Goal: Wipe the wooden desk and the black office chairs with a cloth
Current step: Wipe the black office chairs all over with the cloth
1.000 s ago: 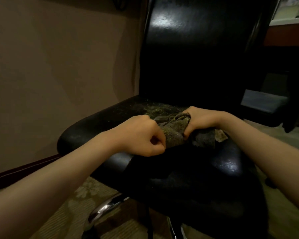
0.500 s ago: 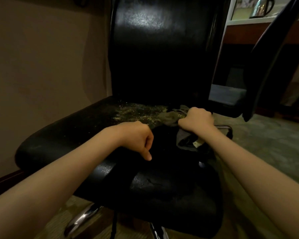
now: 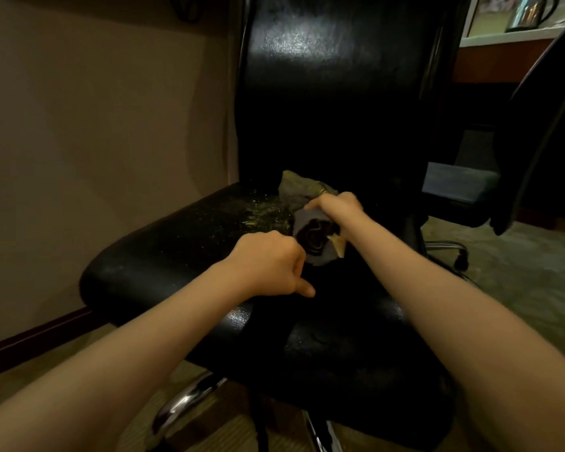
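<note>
Two chairs: a black, glossy, high-backed office chair (image 3: 323,93) fills the middle of the view against a beige wall (image 3: 95,125). A second black office chair (image 3: 535,132) stands to its right.
Desk: a reddish-brown wooden desk front (image 3: 499,63), as best I can judge, shows at far right behind both chairs.
Seat: the near chair's padded black seat (image 3: 163,256) is where the work is. A crumpled olive-and-grey cloth (image 3: 312,238) lies on it close to the backrest.
Dusty patch: pale speckled grit (image 3: 252,213) spreads over the rear left of the seat, just beside the cloth.
Cloth shape: it is bunched into a loose roll, with one end poking up toward the backrest.
Right hand: the right hand (image 3: 336,207) is wrapped over the top of the roll, fingers curled round it.
Left hand: the left hand (image 3: 269,265) is curled in a loose fist with one finger pointing down at the seat. Its knuckles are just beside the roll's near end. Whether it pinches any fabric cannot be told.
Handling: the cloth looks soft, light and limp, so it will likely flop and unroll unless gripped around the bulk of the wad. A whole-palm hold at the middle should press it flat enough to drag over the slick upholstery.
Stage: probably mid-wipe on the seat, with the grit not yet cleared.
</note>
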Available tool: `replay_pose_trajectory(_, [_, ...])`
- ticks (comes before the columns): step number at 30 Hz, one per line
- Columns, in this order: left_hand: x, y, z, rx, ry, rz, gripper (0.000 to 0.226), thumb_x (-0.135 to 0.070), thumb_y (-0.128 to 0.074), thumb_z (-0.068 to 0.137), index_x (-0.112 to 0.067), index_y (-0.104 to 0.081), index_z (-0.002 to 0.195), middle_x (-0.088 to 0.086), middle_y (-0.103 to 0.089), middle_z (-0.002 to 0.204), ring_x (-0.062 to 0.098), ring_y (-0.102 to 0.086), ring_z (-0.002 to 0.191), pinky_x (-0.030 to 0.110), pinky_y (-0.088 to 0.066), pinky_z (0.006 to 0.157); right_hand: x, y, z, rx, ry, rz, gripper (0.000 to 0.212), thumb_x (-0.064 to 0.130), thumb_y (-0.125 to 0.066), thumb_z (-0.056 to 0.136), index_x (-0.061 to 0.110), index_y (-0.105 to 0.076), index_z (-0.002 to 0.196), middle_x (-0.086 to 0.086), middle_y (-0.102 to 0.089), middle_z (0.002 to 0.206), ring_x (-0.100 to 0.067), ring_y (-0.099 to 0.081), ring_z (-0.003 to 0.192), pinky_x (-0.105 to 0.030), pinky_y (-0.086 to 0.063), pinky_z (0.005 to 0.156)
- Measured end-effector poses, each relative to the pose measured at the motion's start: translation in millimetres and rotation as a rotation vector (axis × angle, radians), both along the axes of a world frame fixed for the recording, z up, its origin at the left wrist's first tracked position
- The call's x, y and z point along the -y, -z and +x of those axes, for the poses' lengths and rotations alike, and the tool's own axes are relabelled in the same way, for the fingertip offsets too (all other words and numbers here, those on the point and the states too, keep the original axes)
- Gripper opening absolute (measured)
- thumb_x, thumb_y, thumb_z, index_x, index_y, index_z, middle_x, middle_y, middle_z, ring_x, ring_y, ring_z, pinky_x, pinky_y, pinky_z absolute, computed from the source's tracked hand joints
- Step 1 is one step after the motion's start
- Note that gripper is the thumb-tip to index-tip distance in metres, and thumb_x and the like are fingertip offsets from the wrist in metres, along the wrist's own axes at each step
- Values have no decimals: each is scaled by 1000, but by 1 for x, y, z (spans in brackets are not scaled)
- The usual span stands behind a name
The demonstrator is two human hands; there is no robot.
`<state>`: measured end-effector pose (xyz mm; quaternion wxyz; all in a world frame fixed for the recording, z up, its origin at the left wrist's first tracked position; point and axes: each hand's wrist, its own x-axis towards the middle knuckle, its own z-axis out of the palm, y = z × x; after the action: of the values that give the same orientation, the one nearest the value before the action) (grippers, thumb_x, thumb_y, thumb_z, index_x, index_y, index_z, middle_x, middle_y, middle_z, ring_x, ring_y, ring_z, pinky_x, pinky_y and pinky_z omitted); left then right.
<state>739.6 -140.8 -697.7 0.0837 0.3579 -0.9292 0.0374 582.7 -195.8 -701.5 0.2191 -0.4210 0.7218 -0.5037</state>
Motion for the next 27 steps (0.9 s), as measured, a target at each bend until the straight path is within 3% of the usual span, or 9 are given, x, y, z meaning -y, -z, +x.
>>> replay_pose_trajectory(2, [7, -3, 2, -21, -49, -28, 27, -52, -58, 84, -28, -51, 73, -8, -50, 77, 17, -53, 82, 27, -36, 67, -22, -16, -29, -36, -64, -17, 16, 19, -69, 84, 5, -61, 84, -11, -59, 88, -31, -58, 92, -39, -50, 75])
replay_pose_trajectory(4, [18, -5, 3, -59, -95, -48, 22, -43, -55, 88, -27, -52, 75, -5, -50, 82, 24, -58, 89, 27, -35, 68, -53, -30, -56, -119, -127, 24, 20, 21, -66, 87, 10, -55, 73, -9, -51, 80, -30, -55, 85, -36, -44, 69])
replay_pose_trajectory(8, [40, -7, 6, -32, -123, 42, 30, -39, -56, 89, -25, -44, 65, -4, -49, 77, 27, -56, 86, 29, -35, 66, -94, -25, -66, -526, -65, 279, 24, 30, -58, 89, 9, -52, 78, -2, -46, 71, -25, -51, 75, -29, -36, 58])
replay_pose_trajectory(11, [47, -7, 11, 7, -124, 85, 33, -40, -60, 88, -27, -44, 62, -8, -45, 70, 21, -51, 78, 28, -34, 63, -93, -9, -46, -612, -63, 264, 23, 27, -56, 89, 9, -50, 77, -3, -47, 75, -25, -49, 80, -26, -33, 55])
replay_pose_trajectory(14, [50, -7, 18, -21, -178, 80, 30, -39, -59, 88, -27, -47, 63, -9, -47, 71, 19, -51, 78, 28, -35, 63, -68, -4, -15, -530, -58, 191, 27, 29, -56, 89, 6, -55, 103, -8, -49, 90, -26, -48, 84, -26, -34, 57])
replay_pose_trajectory(17, [50, -4, 26, -54, -229, 115, 26, -37, -57, 88, -24, -51, 66, -5, -53, 73, 21, -54, 76, 27, -36, 59, -30, 3, 19, -392, -32, 162, 26, 33, -57, 88, 11, -54, 102, -7, -50, 89, -23, -49, 80, -25, -30, 49])
replay_pose_trajectory(22, [49, -8, 35, -86, -316, 185, 22, -27, -53, 86, -20, -51, 66, 3, -56, 76, 29, -58, 80, 31, -41, 64, 16, 6, 48, 22, -18, 144, 47, 33, -62, 87, 12, -52, 127, -8, -57, 124, -28, -55, 112, -29, -42, 76])
replay_pose_trajectory(27, [45, -34, 28, -69, -381, 342, 28, -30, -54, 91, -28, -47, 64, -4, -52, 74, 24, -56, 80, 30, -43, 66, 5, -16, 11, 186, -148, 46, 58, 21, -68, 85, 11, -45, 137, -7, -54, 131, -28, -51, 117, -38, -46, 92])
